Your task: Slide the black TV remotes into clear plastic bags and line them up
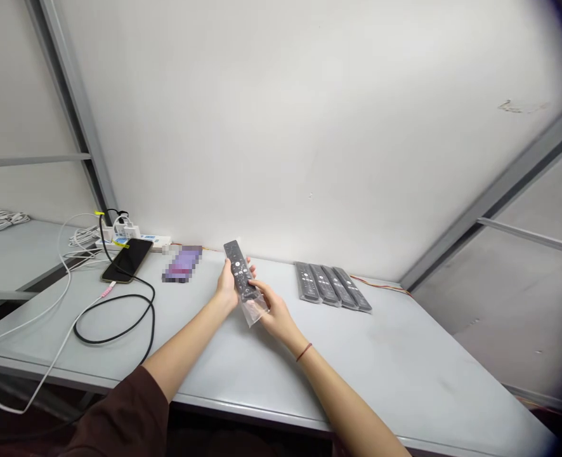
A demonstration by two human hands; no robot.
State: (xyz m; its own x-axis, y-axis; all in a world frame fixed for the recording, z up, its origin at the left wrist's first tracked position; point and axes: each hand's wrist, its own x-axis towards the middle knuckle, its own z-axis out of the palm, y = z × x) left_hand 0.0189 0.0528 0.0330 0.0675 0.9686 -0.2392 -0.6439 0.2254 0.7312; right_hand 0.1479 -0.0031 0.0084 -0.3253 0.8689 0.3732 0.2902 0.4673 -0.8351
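White painted wall (309, 127) behind everything, framed by grey steel uprights (71, 108). Grey worktop (405, 355) runs along it, with a second grey table (19, 254) off the left edge and coiled white cables (2, 219) on that table's far side.

Back-left corner of the worktop: white power strip (133, 240) with plugged-in chargers. Dark smartphone (127, 260) lies just in front of it, black cable (114, 341) looping across the worktop beside it, white cable (62, 346) trailing off the front-left edge. Purple object (182, 263), blurred out and too unclear to name, lies along the back edge. Right of centre on that edge, four dark remotes in plastic sleeves (332, 287) lie side by side, touching.

Remote control (239, 270) held up above the worktop, near the back edge, between the purple object and the row, tilted with its top end away from the person. Clear plastic bag (255, 308) around its lower end. Left hand (226, 285), brown sleeve (124, 412) on that arm, closed narrowly round the upper body from behind. Right hand (274, 308) closed over the lower end, through the bag. Red wrist band (304, 351) on the right wrist.
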